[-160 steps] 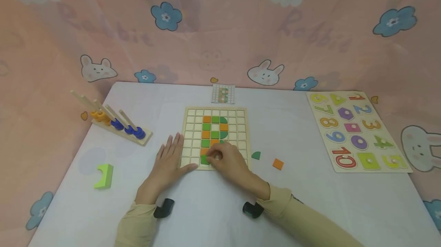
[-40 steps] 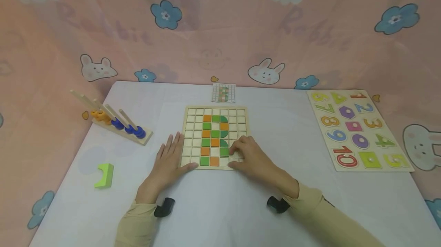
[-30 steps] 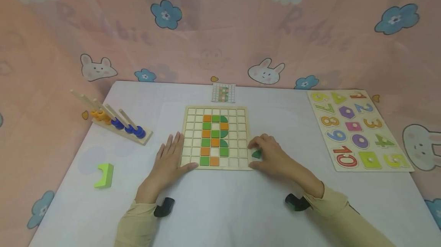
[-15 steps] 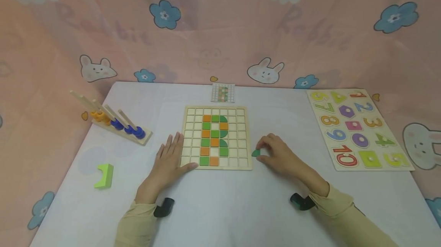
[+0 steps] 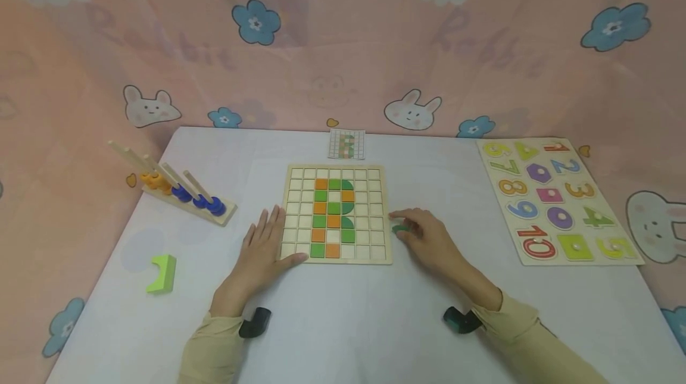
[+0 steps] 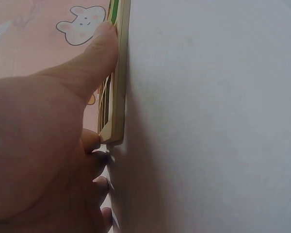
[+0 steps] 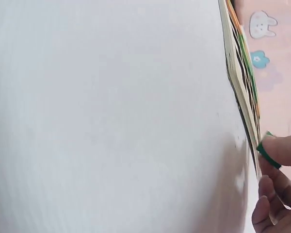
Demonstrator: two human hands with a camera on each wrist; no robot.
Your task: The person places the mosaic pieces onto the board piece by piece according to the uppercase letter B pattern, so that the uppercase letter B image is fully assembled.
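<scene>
In the head view a wooden grid board (image 5: 378, 247) lies mid-table. Orange and green tiles (image 5: 333, 221), squares and quarter-circles, sit in its middle columns. My left hand (image 5: 262, 247) rests beside the board's left edge, fingers extended; in the left wrist view the thumb (image 6: 99, 51) lies over the board's frame. Just right of the board, my right hand (image 5: 429, 241) pinches a dark green quarter-circle tile (image 5: 399, 228). The right wrist view shows that tile (image 7: 269, 151) between thumb and finger, overlapping the board's edge (image 7: 237, 82) there.
Behind the board lies a printed pattern card (image 5: 346, 144). A peg stacker (image 5: 206, 214) with orange and blue pieces stands left, and a light green block (image 5: 163, 275) is nearer. A number puzzle board (image 5: 530, 193) lies on the right. A patterned pink cloth (image 5: 321, 44) hangs behind.
My right hand went from the board to the quarter-circle tile on the table, picked it up and moved it slightly. Earlier, the loose orange square left the table. My left hand stayed put.
</scene>
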